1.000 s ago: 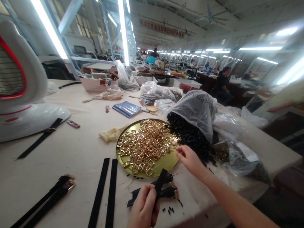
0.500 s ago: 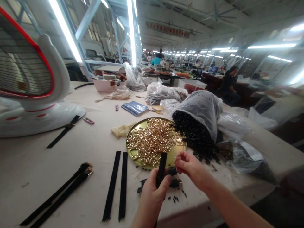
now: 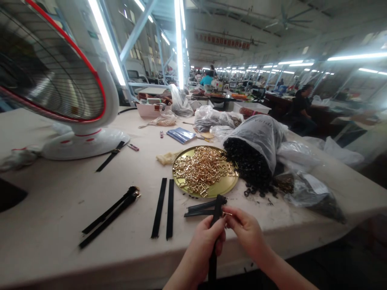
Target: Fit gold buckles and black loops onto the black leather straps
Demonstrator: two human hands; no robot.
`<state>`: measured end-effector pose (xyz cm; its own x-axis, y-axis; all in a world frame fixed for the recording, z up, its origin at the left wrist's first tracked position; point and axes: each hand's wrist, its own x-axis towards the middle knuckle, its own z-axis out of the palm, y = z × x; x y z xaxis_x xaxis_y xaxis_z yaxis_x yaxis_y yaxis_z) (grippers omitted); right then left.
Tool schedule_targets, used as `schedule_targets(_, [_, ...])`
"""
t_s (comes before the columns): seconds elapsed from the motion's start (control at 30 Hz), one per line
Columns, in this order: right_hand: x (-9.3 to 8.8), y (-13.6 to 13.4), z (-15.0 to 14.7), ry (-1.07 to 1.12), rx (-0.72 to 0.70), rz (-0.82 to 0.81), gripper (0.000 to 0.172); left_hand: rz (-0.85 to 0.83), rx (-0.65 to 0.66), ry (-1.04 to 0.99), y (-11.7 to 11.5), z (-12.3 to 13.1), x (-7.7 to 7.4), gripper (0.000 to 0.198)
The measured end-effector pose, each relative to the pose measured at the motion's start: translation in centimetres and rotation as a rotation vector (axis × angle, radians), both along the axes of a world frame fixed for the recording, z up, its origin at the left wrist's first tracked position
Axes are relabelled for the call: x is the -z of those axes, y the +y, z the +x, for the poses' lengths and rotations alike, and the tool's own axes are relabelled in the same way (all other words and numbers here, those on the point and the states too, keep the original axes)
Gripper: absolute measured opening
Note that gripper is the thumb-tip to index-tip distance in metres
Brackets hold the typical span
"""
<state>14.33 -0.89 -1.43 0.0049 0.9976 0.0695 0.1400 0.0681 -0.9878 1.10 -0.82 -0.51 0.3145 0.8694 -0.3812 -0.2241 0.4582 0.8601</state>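
Observation:
My left hand [image 3: 202, 245] is closed around a black strap [image 3: 215, 225] held upright above the table's near edge. My right hand [image 3: 245, 228] pinches a small gold buckle [image 3: 227, 214] against the strap's upper end. Just beyond the hands lies a round gold tray [image 3: 222, 186] heaped with gold buckles [image 3: 203, 168]. Two black straps [image 3: 199, 208] lie flat between the tray and my hands.
A plastic bag spilling small black parts [image 3: 250, 165] lies right of the tray. Two flat black straps [image 3: 165, 207] and two buckled straps [image 3: 110, 215] rest on the left. A white and red fan [image 3: 81, 137] stands at far left. Other bags and seated people are behind.
My right hand came back from the tray's edge with a gold buckle and met the strap in my left hand. Both hands drew nearer to me; the view swung left.

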Motion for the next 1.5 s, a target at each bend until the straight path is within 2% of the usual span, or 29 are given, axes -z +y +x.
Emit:
schedule_targets(0.07, [-0.2, -0.1, 0.3, 0.150, 0.010, -0.113, 0.028, 0.032, -0.026, -0.058, -0.3, 0.0, -0.6, 0.028])
schedule_targets(0.13, [-0.4, -0.1, 0.3, 0.275, 0.024, -0.181, 0.029, 0.102, -0.074, 0.001, -0.4, -0.1, -0.8, 0.027])
schedule_targets(0.2, [-0.5, -0.2, 0.2, 0.308, 0.050, -0.171, 0.027, 0.156, -0.082, 0.098, -0.3, -0.1, -0.6, 0.027])
schedule_targets(0.27, [-0.5, -0.5, 0.0, 0.235, 0.078, -0.102, 0.024, 0.161, -0.047, 0.143, -0.3, 0.1, -0.2, 0.028])
schedule_targets(0.37, [-0.1, -1.0, -0.2, -0.022, 0.119, 0.069, 0.016, 0.103, -0.041, 0.087, -0.5, 0.7, 0.4, 0.032])
schedule_targets(0.43, [0.1, -1.2, 0.1, -0.196, 0.099, 0.181, 0.012, 0.050, -0.065, 0.030, -0.7, 1.0, 0.4, 0.033])
schedule_targets(0.5, [0.3, -1.2, 0.4, -0.268, 0.034, 0.230, 0.014, 0.008, -0.072, 0.008, -1.0, 1.1, -0.1, 0.033])
schedule_targets(0.57, [0.5, -1.0, 0.6, -0.191, 0.003, 0.156, 0.015, -0.009, -0.058, 0.019, -1.2, 0.8, -0.7, 0.032])
schedule_targets(0.67, [0.9, -0.4, 0.6, 0.214, 0.031, -0.153, 0.020, 0.044, -0.045, 0.072, -1.1, -0.1, -1.1, 0.033])
schedule_targets(0.77, [1.3, 0.3, 0.4, 0.687, 0.046, -0.462, 0.022, 0.098, -0.064, 0.147, -0.6, -0.9, 0.2, 0.038])
schedule_targets(0.87, [1.7, 0.7, 0.3, 0.907, 0.064, -0.593, 0.025, 0.084, 0.029, 0.194, -0.1, -1.2, 2.4, 0.040])
schedule_targets(0.97, [1.7, 0.9, 0.3, 0.898, 0.074, -0.555, 0.027, 0.066, 0.149, 0.223, -0.1, -1.2, 3.8, 0.039])
schedule_targets(1.03, [1.7, 0.9, 0.3, 0.839, 0.078, -0.512, 0.026, 0.054, 0.206, 0.237, -0.2, -1.4, 4.0, 0.040])
schedule_targets(1.13, [1.6, 0.8, 0.6, 0.717, 0.031, -0.512, 0.026, 0.102, 0.283, 0.320, -0.1, -2.2, 3.4, 0.037])
schedule_targets(1.27, [1.8, 0.7, 0.8, 0.582, -0.061, -0.493, 0.025, 0.327, 0.322, 0.521, 0.3, -3.4, 1.9, 0.030])
schedule_targets(1.33, [2.0, 0.7, 0.9, 0.633, -0.063, -0.516, 0.022, 0.373, 0.345, 0.549, 0.4, -3.6, 1.2, 0.028])
schedule_targets(1.5, [2.4, 0.6, 0.9, 0.937, -0.100, -0.724, 0.021, 0.327, 0.387, 0.490, 0.4, -3.5, 0.3, 0.028])
